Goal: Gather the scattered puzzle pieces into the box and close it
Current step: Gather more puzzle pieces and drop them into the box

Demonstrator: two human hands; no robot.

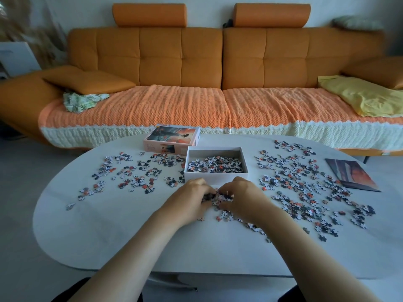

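— So, where do the hands stand at the white table (pixel 122 236)?

— Both forearms reach in from the near edge and converge just in front of the open box (pixel 216 179). The left hand (pixel 192 200) and right hand (pixel 243 196) face each other, knuckles up, fingers curled inward around a clump of pieces (pixel 219 196) gathered between them on the tabletop.

— A firm hold?

— Each hand is cupped on that clump; whether it has lifted off the surface cannot be told.

— And the rest of the puzzle?

— The box, upright and lidless, holds a heap of pieces (pixel 214 165). Its lid (pixel 172 137) lies picture-side up just beyond its far left corner. More loose pieces (pixel 135 173) spread left of the box; a denser scatter (pixel 305 184) covers the right side, reaching a printed picture sheet (pixel 351 174) near the table's right edge. An orange sofa (pixel 196 57) runs behind.
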